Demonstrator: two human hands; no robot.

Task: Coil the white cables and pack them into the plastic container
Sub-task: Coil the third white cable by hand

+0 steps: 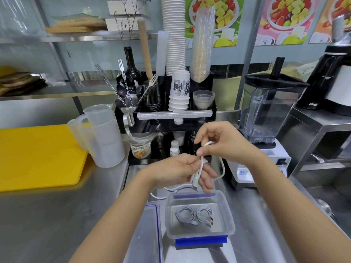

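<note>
1. Steel worktop point(57, 215): yellow cutting board point(38, 156) at its left edge.
2. Translucent jugs point(102, 137) stand just beside the board.
3. Near the front edge: open plastic container point(230, 223), its lid point(146, 234) alongside.
4. Blender point(266, 118) toward the right.

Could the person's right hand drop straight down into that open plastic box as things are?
Probably yes. The plastic container sits open just below the right hand, its lid set aside on the left. Only the white cable, held by both hands, occupies it.

container point(230, 215) mouth open, lid point(144, 234) alongside
</note>
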